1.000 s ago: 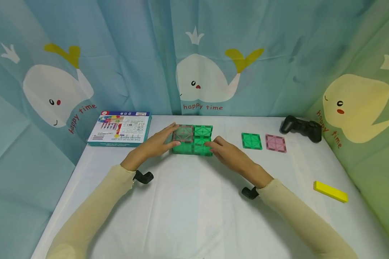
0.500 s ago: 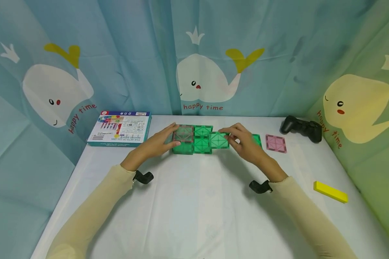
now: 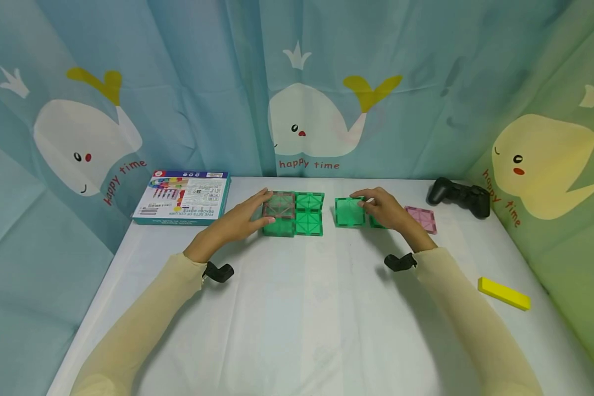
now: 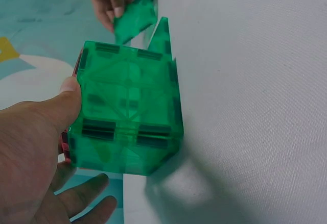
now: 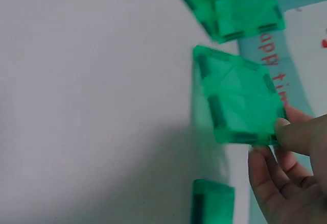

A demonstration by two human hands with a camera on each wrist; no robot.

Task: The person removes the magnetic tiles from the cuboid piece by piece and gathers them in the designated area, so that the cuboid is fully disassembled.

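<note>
My left hand [image 3: 232, 221] holds the left side of a box of magnetic tiles [image 4: 127, 91], thumb on its near edge. This box has green walls and a pink tile [image 3: 280, 203] on top. More green tiles [image 3: 309, 223] join its right side. My right hand [image 3: 387, 210] pinches a loose green magnetic tile [image 3: 348, 212] by its right edge, tilted and apart from the box. Beneath that hand, another green tile [image 3: 378, 223] lies partly hidden on the table. A pink tile [image 3: 422, 219] lies just right of it.
A boxed bead set [image 3: 183, 197] lies at the back left of the white table [image 3: 277, 319]. At the back right sits a black game controller [image 3: 459, 197], with a yellow block [image 3: 504, 293] nearer. Whale-print curtains [image 3: 317, 121] stand behind and at the sides.
My right hand has pulled a green tile off the right part of the construction and carried it rightward. The left hand has stayed at the box.
</note>
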